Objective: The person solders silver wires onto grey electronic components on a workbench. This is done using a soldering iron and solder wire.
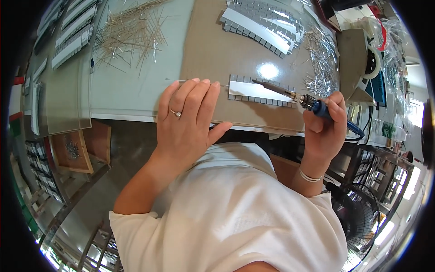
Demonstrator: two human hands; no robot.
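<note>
Soldering iron [290,94] | gripped in right hand [324,129], tip on strip [260,92] edge | left hand [188,120] flat, empty

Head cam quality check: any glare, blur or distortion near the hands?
Head view: a bright glare spot sits on the brown board just above the strip under the soldering iron; table edges bow with fisheye, corners are black; right hand and left hand are sharp; the window area at right is overexposed.
</note>
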